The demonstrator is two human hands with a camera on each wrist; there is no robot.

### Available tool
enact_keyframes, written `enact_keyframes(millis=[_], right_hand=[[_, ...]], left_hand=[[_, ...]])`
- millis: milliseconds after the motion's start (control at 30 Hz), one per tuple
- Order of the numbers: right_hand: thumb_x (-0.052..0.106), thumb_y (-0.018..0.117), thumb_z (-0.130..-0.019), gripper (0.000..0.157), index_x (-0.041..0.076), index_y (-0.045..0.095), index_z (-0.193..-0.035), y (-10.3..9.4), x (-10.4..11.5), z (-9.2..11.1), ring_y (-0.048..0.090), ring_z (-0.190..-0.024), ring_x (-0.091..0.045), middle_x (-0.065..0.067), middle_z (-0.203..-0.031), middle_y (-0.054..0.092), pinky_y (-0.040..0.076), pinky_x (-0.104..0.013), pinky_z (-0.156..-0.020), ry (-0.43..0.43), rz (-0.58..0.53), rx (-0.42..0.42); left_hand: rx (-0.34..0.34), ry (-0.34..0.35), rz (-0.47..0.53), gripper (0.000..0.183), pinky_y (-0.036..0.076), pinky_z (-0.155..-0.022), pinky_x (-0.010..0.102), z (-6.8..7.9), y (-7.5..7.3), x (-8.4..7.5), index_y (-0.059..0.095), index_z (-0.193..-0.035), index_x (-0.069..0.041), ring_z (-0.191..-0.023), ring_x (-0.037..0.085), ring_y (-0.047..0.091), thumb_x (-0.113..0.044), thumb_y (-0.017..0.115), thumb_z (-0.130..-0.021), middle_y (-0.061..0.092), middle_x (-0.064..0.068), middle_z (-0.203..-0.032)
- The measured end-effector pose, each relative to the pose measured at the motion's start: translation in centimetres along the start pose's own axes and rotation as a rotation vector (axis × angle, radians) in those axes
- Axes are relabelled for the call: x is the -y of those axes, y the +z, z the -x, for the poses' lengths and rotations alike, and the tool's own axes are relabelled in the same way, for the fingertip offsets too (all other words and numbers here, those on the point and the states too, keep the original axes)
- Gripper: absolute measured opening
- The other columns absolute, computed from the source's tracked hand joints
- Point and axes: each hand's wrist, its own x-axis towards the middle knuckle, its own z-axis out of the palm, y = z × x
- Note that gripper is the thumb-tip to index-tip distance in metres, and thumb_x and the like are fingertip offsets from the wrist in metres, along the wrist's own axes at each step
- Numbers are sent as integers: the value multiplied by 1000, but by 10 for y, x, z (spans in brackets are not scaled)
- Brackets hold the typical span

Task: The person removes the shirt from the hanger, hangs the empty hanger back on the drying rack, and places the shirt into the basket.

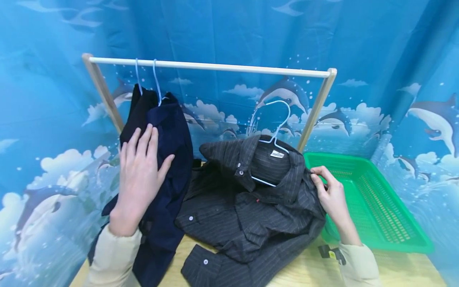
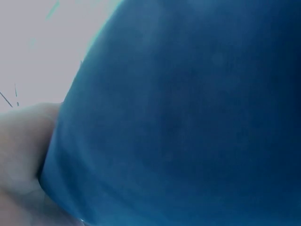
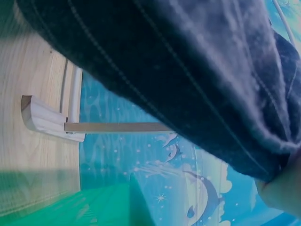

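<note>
A dark grey pinstriped shirt (image 1: 251, 215) is partly raised in the middle, its lower part spread on the table. A light blue hanger (image 1: 275, 137) sits inside its collar, the hook standing free below the rail. At the shirt's shoulder on the right, my right hand (image 1: 331, 193) pinches the cloth between thumb and fingers; the right wrist view shows the striped cloth (image 3: 155, 70) close up. My left hand (image 1: 140, 171), fingers straight, lies against a navy garment (image 1: 173, 139) hanging at the left. Navy cloth (image 2: 178, 113) fills most of the left wrist view.
A rack with a white rail (image 1: 215, 67) and wooden posts stands behind. Beside the navy garment hangs a black garment (image 1: 138, 109) on another blue hanger. A green basket (image 1: 398, 239) is at the right on the wooden table (image 1: 412, 267). A dolphin-print curtain (image 1: 229, 32) closes the back.
</note>
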Motion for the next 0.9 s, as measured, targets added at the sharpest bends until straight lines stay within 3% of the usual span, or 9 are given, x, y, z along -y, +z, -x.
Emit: enact_keyframes(millis=[267, 467, 633, 767, 900], right_hand=[[12, 56, -105, 16, 1, 67, -111, -6, -7, 4, 47, -112, 18, -11, -110, 68, 39, -1, -84, -11, -29, 80], [13, 55, -105, 18, 4, 67, -115, -12, -10, 9, 51, -106, 16, -13, -113, 68, 45, -8, -73, -18, -28, 166], [13, 55, -105, 16, 7, 67, -115, -15, -13, 12, 51, -99, 17, -14, -113, 69, 48, -14, -69, -20, -27, 202], [11, 56, -105, 14, 7, 67, -113, -18, -15, 13, 52, -99, 16, -10, -111, 68, 48, -14, -69, -36, -22, 209], [10, 56, -105, 14, 7, 66, -112, -22, -17, 15, 52, -100, 15, -3, -109, 67, 49, -14, -70, -40, -14, 225]], left_hand=[[-42, 32, -2, 73, 24, -115, 67, 4, 6, -7, 41, -153, -1, -150, 41, 25, -25, 76, -93, 38, 20, -159], [-76, 128, 4, 69, 15, -117, 69, 7, 10, -26, 49, -149, -5, -155, 37, 14, -24, 79, -90, 36, 16, -161], [-93, 219, 42, 63, 14, -118, 68, 6, 9, -49, 54, -145, -5, -155, 37, 14, -25, 79, -90, 36, 16, -160], [-70, 279, 104, 59, 17, -119, 65, 5, 12, -65, 56, -143, -6, -154, 37, 18, -24, 78, -91, 38, 16, -159], [0, 297, 170, 54, 22, -120, 59, 7, 24, -75, 58, -142, -7, -151, 36, 27, -22, 76, -93, 43, 15, -156]])
